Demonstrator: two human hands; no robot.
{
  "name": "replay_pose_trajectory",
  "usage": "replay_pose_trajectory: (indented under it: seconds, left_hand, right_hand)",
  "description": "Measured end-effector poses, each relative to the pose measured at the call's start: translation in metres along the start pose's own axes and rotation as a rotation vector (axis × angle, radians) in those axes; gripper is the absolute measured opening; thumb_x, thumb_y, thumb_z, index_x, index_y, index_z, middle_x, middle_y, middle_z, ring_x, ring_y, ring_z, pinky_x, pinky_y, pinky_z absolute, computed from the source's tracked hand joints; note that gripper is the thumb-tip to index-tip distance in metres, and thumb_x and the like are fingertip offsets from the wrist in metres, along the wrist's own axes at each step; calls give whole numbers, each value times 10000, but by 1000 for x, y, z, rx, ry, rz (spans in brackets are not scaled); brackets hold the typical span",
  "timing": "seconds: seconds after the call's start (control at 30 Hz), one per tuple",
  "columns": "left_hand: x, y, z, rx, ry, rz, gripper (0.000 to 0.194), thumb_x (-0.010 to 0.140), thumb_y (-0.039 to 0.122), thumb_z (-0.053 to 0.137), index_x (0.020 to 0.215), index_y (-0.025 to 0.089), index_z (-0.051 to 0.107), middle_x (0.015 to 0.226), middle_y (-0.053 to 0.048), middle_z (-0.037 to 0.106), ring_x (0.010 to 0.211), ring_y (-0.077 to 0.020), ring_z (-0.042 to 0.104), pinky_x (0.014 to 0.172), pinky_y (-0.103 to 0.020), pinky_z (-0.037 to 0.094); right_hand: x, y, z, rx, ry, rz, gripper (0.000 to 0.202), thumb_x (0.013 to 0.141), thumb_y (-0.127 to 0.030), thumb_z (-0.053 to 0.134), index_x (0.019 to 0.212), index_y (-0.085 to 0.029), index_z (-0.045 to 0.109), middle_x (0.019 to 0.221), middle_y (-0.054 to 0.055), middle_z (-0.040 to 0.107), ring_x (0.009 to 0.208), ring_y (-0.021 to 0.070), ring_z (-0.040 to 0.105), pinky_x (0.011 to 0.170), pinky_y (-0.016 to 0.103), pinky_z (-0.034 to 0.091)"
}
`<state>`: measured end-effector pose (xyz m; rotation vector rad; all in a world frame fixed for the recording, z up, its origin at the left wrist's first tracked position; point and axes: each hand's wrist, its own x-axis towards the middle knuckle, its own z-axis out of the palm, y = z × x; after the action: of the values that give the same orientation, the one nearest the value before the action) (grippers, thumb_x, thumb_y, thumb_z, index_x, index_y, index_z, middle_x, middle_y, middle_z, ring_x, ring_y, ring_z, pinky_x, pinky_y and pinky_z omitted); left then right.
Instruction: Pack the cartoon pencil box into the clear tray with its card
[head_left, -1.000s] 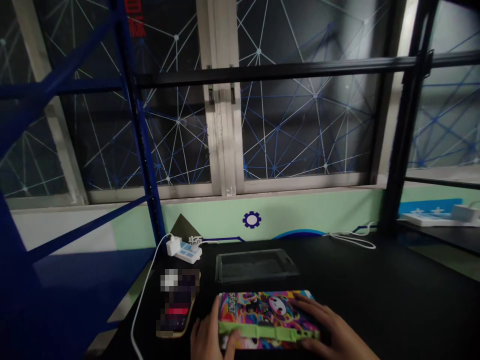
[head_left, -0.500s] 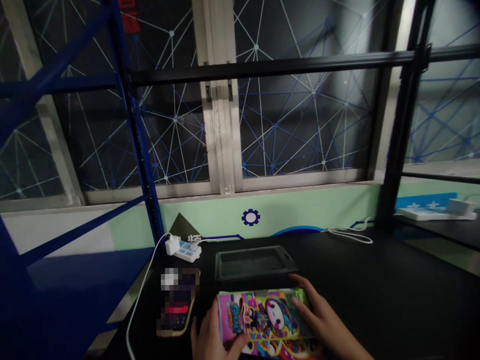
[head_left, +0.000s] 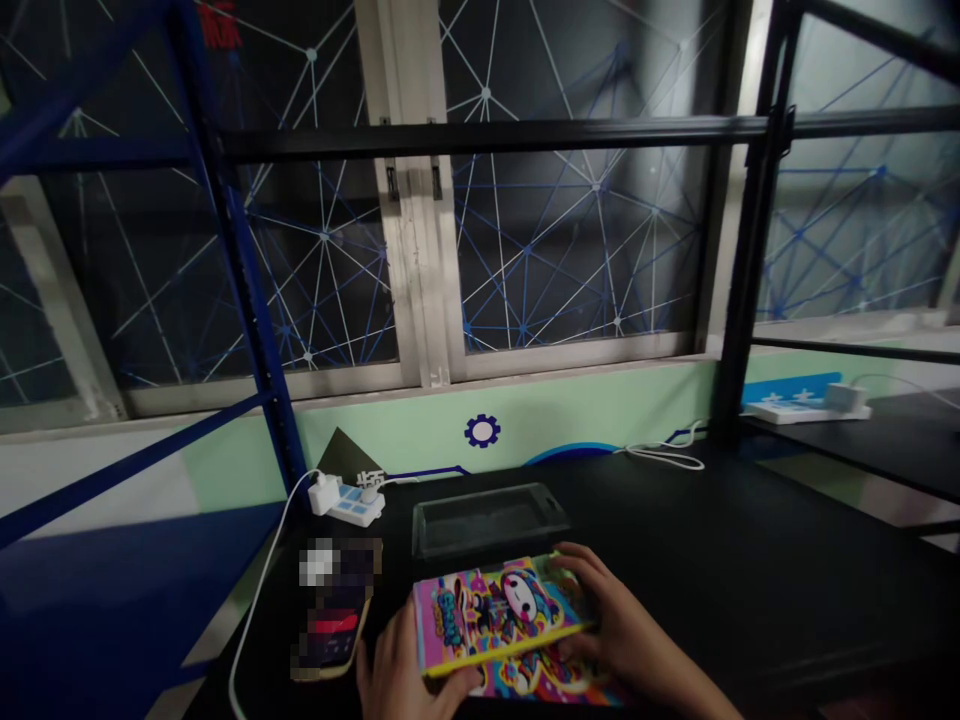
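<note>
A flat, brightly coloured cartoon-printed box (head_left: 491, 620) lies at the front of the black table, with a white-faced character and a pink left end. Its top piece has a yellow front edge and sits tilted over a second printed surface; whether that is a lid or a separate box I cannot tell. My left hand (head_left: 405, 665) grips the left end, thumb at the front edge. At the right end my right hand (head_left: 600, 615) has its fingers over the far corner and its thumb at the front edge. Just behind lies a clear plastic tray (head_left: 487, 522).
To the left lies a phone (head_left: 337, 610), its screen partly blurred out. A power strip (head_left: 360, 505) with a plugged-in white charger stands behind it, and a white cable (head_left: 259, 610) runs forward. Blue and black rack posts (head_left: 742, 280) rise beside the window.
The box's top piece has tilted, its right side swinging away from me and more of the print below showing. My right thumb has moved from the top face to the front edge.
</note>
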<state>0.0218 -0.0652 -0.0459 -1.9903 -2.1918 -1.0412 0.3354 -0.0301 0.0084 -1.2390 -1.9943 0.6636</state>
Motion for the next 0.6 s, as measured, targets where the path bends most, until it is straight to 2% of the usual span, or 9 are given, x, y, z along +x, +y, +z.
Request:
replay_pose_trajectory:
  seconds: [0.1, 0.17, 0.23, 0.3, 0.4, 0.5, 0.6]
  left_hand:
    - [10, 4, -5, -86, 166, 54, 746, 716, 441, 760, 1381, 194, 525, 1378, -191, 630, 1293, -402, 574, 1093, -592, 404]
    - [28, 17, -15, -149, 200, 98, 732, 759, 495, 742, 1392, 210, 512, 1458, -170, 562, 1341, -390, 529, 1100, -557, 419]
    - [54, 35, -26, -187, 165, 82, 736, 805, 493, 709, 1423, 169, 478, 1506, -179, 500, 1385, -376, 476, 1136, -529, 396]
    - [84, 51, -32, -198, 60, 46, 731, 837, 493, 690, 1421, 111, 474, 1506, -207, 477, 1394, -362, 460, 1145, -484, 394]
    - [120, 63, -29, -191, 11, 41, 607, 816, 443, 727, 1299, 114, 567, 1383, -185, 567, 1321, -338, 524, 1120, -431, 415]
    - [135, 62, -17, -169, -24, 26, 482, 787, 377, 752, 1174, 122, 620, 1215, -154, 645, 1211, -329, 590, 1063, -419, 450]
    - [134, 55, -7, -155, -42, 7, 492, 793, 374, 744, 1187, 109, 614, 1206, -163, 648, 1216, -336, 585, 1064, -420, 441]
  right_hand:
    - [11, -2, -14, -16, 45, -103, 708, 728, -494, 854, 1350, -256, 615, 1553, 143, 443, 1405, 334, 475, 1157, 430, 400]
    - [28, -4, -28, -51, 58, -150, 701, 747, -567, 824, 1339, -252, 622, 1528, 148, 475, 1386, 339, 495, 1150, 445, 408]
    - [52, -4, -41, -89, 68, -164, 718, 757, -611, 799, 1349, -251, 609, 1509, 145, 496, 1382, 341, 492, 1161, 470, 391]
    - [80, -2, -51, -120, 63, -165, 715, 773, -632, 772, 1356, -256, 599, 1484, 136, 523, 1381, 345, 477, 1173, 504, 361]
    - [116, 8, -52, -175, 40, -166, 714, 767, -661, 752, 1340, -259, 614, 1423, 126, 580, 1345, 356, 491, 1154, 536, 364]
    - [134, 24, -42, -222, -3, -162, 740, 768, -684, 727, 1362, -258, 615, 1406, 130, 601, 1325, 361, 509, 1128, 538, 388]
    - [136, 37, -29, -264, -36, -145, 754, 835, -687, 649, 1451, -265, 552, 1504, 150, 527, 1381, 364, 467, 1141, 551, 368]
